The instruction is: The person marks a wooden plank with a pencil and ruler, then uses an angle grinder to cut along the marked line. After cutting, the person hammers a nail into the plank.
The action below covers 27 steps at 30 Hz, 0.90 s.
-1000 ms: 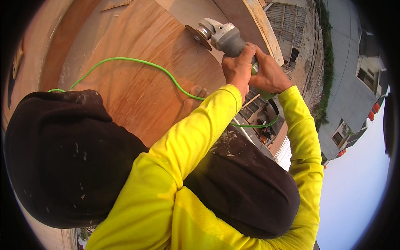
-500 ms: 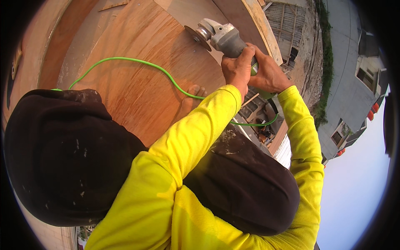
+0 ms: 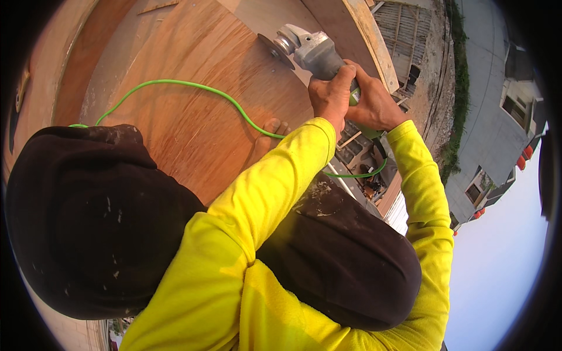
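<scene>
Gripping angle grinder (image 3: 319,54) body with left hand (image 3: 332,98) and right hand (image 3: 374,108), disc (image 3: 275,50) at plywood sheet (image 3: 193,117); green cord (image 3: 193,88) (lying close) could snag, jerking tool.

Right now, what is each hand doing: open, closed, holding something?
Left hand: closed around the angle grinder body.
Right hand: closed on the grinder's rear handle.

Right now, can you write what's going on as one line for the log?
left hand: gripping angle grinder | right hand: gripping its rear | disc: at plywood sheet | green cord: trailing across sheet
</scene>
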Tool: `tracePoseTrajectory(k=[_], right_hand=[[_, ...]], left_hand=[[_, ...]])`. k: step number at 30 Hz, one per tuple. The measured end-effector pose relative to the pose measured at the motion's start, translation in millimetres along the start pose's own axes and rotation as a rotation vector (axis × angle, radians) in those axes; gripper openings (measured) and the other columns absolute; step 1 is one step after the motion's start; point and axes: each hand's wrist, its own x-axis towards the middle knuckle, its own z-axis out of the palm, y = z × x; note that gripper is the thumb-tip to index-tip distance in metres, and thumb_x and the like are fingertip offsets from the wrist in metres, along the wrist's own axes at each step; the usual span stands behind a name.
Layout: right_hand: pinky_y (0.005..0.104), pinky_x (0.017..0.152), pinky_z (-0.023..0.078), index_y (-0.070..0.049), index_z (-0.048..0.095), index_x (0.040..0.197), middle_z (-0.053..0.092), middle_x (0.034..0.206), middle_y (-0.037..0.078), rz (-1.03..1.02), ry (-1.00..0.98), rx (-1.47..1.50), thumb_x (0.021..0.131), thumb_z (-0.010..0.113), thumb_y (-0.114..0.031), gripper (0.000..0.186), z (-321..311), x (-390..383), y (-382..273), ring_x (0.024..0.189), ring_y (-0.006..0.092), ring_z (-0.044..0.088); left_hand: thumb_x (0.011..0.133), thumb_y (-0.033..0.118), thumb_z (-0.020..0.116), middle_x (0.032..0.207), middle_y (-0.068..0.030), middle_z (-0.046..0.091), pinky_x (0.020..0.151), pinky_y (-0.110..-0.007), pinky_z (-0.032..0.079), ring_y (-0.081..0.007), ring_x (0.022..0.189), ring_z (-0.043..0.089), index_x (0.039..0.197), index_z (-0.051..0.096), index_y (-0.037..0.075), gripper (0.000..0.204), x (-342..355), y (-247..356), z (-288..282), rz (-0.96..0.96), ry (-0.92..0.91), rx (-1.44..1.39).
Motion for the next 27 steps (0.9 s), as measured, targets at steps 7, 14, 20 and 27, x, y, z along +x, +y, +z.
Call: tracePoseTrajectory(k=[7, 14, 20, 27], right_hand=[[0.0463, 0.093, 0.050, 0.006, 0.038, 0.144, 0.067, 0.109, 0.034, 0.011, -0.011, -0.020, 0.072, 0.083, -0.030, 0.092, 1, 1, 3, 0.107, 0.0483, 0.065], [0.0469, 0.092, 0.050, 0.007, 0.038, 0.143, 0.066, 0.108, 0.035, -0.008, 0.000, 0.004, 0.072, 0.082, -0.029, 0.091, 4, 1, 6, 0.105, 0.0492, 0.065], [0.0476, 0.092, 0.050, 0.008, 0.038, 0.143, 0.066, 0.105, 0.036, -0.031, 0.003, 0.015, 0.072, 0.081, -0.029, 0.091, 5, 0, 12, 0.103, 0.0504, 0.065], [0.0475, 0.096, 0.049, 0.004, 0.039, 0.146, 0.068, 0.110, 0.033, 0.069, 0.003, 0.022, 0.071, 0.083, -0.030, 0.093, 8, -27, 26, 0.110, 0.0482, 0.065]], left_hand=[[0.078, 0.028, 0.078, 0.108, -0.0113, 0.066, 0.089, -0.033, 0.050, -0.0207, 0.098, 0.063, 0.110, 0.065, -0.005, 0.047, 8, -8, -2, 0.018, -0.013, -0.017], [0.079, 0.028, 0.077, 0.108, -0.0105, 0.067, 0.090, -0.033, 0.050, -0.0203, 0.098, 0.063, 0.112, 0.065, -0.004, 0.047, 8, -11, -3, 0.027, 0.005, -0.009], [0.080, 0.028, 0.077, 0.112, -0.0103, 0.067, 0.091, -0.033, 0.050, -0.0202, 0.099, 0.064, 0.116, 0.063, -0.003, 0.049, 6, -12, -3, 0.016, -0.018, 0.008], [0.080, 0.026, 0.078, 0.114, -0.0112, 0.066, 0.093, -0.034, 0.051, -0.0206, 0.101, 0.064, 0.119, 0.060, -0.003, 0.052, -3, -40, 2, 0.005, 0.006, 0.010]])
